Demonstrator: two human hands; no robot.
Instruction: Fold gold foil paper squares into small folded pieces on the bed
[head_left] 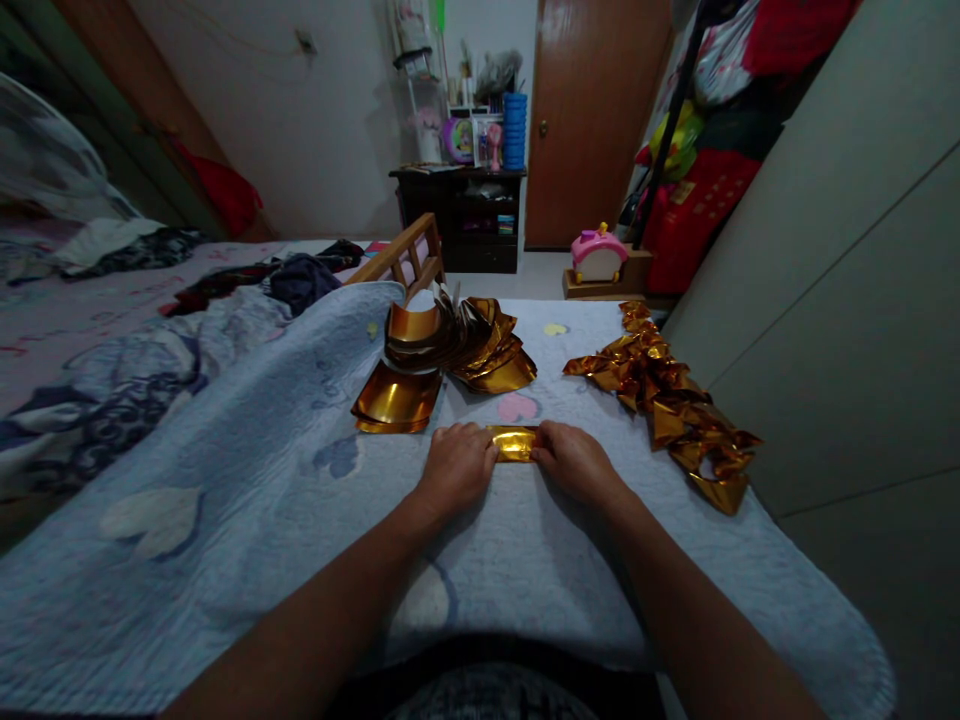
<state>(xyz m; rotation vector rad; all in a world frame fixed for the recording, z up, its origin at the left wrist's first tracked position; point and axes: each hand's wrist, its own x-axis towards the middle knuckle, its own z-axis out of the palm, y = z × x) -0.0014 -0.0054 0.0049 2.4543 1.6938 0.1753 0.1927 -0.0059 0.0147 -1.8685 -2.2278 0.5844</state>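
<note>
A small piece of shiny gold foil paper [514, 445], which looks folded into a narrow strip, lies between my hands on the blue cloth. My left hand [459, 462] is closed on its left end. Its right end is pinched by my right hand [574, 457], the thumb and fingers pressed together. Just beyond, a fanned stack of gold foil sheets [491, 345] spreads out, with several flat sheets [397, 395] at its near left. To the right lies a heap of folded gold foil pieces [660, 385], bent into pointed shapes.
A light-blue quilted cloth [300, 560] with heart shapes covers the surface. A white cabinet [840, 300] borders it on the right, and a bed with rumpled clothes [225, 320] is at the left. Farther back are a pink toy [598, 255], a dark shelf [459, 215] and a brown door [592, 120].
</note>
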